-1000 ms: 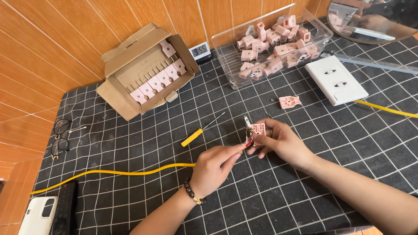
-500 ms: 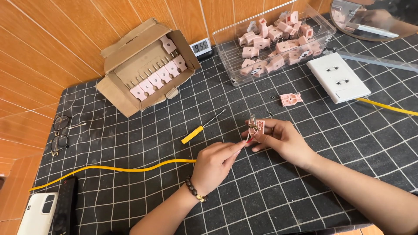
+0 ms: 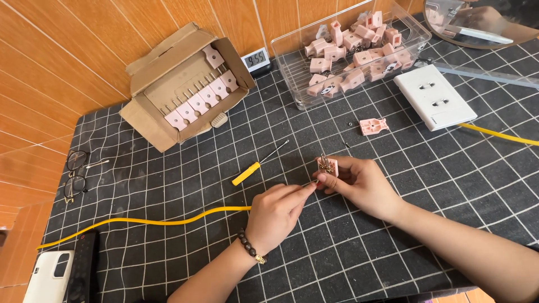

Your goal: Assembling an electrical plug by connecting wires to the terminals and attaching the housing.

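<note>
The right hand [image 3: 365,182] pinched a small pink plug piece [image 3: 327,166] just above the counter [image 3: 426,185], while the left hand [image 3: 278,216] closed on the yellow cable [image 3: 168,220] end, fingertips touching the piece.

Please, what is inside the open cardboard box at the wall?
Inside the cardboard box a row of pink plugs stands against an inner cardboard sheet, their metal pins visible. What lies behind that sheet or deeper in the box is covered.

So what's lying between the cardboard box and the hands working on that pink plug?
In the head view, a yellow-handled screwdriver lies on the black grid mat between the cardboard box and the left hand and right hand at the pink plug.
</note>
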